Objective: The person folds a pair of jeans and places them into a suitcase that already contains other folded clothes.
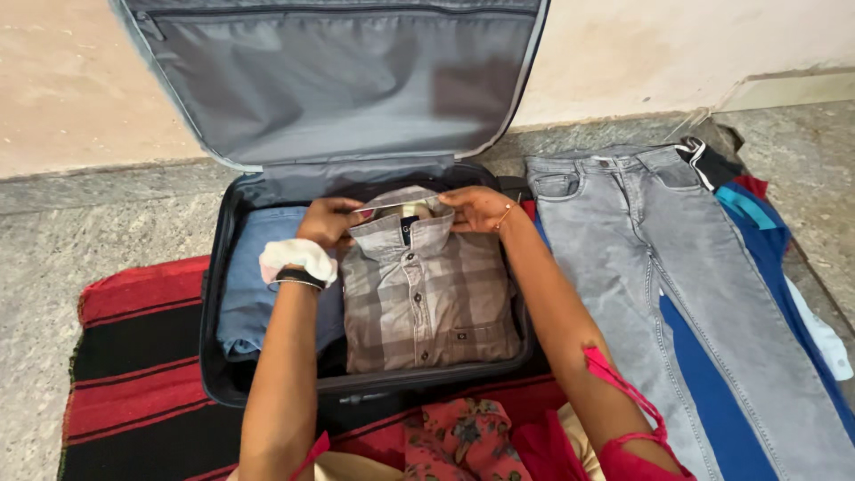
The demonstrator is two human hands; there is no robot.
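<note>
A person kneels over an open suitcase (218, 356) on the floor, both hands at the collar of a folded grey checked shirt (426, 298) that lies in the right half of the case, buttons up and collar toward the raised lid (338, 80). The left hand (328, 221) rests curled on the collar's left corner, fingers bent over the fabric; whether it grips or only presses cannot be told, since the fingertips are hidden against the cloth. The right hand (479, 207) lies on the collar's right corner, fingers together and folded down onto it, a thin bangle at the wrist. A white cloth (298, 258) is wrapped about the left wrist above a dark band (298, 279), and covers part of what lies beneath. To the left of the shirt, folded blue jeans (254, 285) fill the other half of the case, their near end partly hidden by the left forearm. The lid's grey lining is cut off at the top edge of the view. Beside the case on the right, grey jeans (677, 294) lie spread flat over a blue garment (712, 383), of which only strips show; further clothes at the far corner are too bunched to tell apart. A red and black striped mat (134, 356) lies under the case. The person's lap, in red flowered cloth, is cut off at the bottom.
</note>
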